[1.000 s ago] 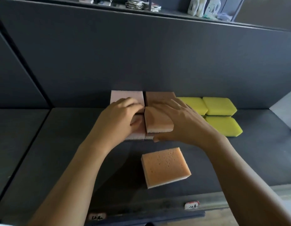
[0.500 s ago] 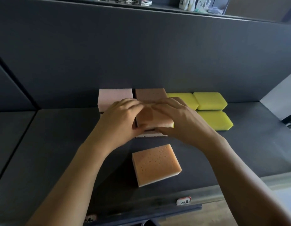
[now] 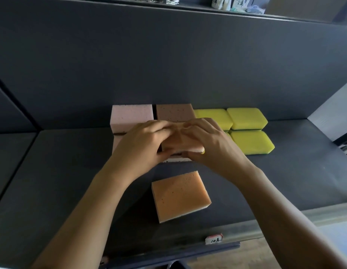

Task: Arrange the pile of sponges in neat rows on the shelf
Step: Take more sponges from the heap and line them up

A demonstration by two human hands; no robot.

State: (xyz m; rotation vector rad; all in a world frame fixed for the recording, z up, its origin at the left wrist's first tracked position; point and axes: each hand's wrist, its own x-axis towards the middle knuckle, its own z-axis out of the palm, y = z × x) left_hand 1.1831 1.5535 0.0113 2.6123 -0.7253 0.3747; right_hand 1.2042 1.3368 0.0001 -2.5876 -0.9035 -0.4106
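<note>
While between left hand (image 3: 141, 150), right hand (image 3: 214, 146) — sponge (image 3: 182, 144)

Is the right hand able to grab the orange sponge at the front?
Probably yes: the orange sponge lies bare near the right hand, nothing between. But that hand and the left hand grip the peach sponge, so it must let go first.

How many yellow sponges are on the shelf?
3 plainly: back left sponge, back right sponge, front sponge. A yellow sliver by the right hand may be a fourth, hidden.
</note>
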